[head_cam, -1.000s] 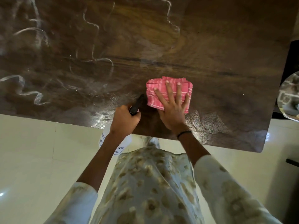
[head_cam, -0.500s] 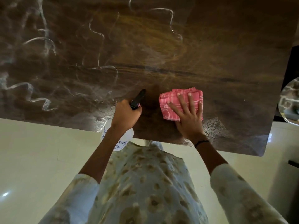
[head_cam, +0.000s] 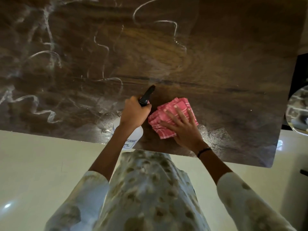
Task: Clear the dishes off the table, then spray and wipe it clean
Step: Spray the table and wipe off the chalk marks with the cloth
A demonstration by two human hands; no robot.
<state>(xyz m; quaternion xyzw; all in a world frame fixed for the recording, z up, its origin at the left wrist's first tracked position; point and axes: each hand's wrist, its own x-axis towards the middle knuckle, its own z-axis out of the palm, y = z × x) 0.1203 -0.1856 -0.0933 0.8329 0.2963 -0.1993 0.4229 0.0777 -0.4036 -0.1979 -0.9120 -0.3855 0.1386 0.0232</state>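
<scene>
Gripping the spray bottle [head_cam: 128,132] with the left hand [head_cam: 135,112], right hand [head_cam: 182,126] spread flat on the pink cloth [head_cam: 168,114] near the bench [head_cam: 233,64] edge.

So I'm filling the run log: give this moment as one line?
phase: wiping | left hand: grips spray bottle | right hand: flat on pink cloth | table: streaky, no dishes visible

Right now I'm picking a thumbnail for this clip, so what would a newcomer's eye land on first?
The folded pink cloth stands out most, pressed flat under the right hand near the front edge of the dark wooden table. Just left of it, the left hand grips a white spray bottle with a black nozzle pointing across the table. Pale squiggly streaks cover the tabletop's left half.
</scene>
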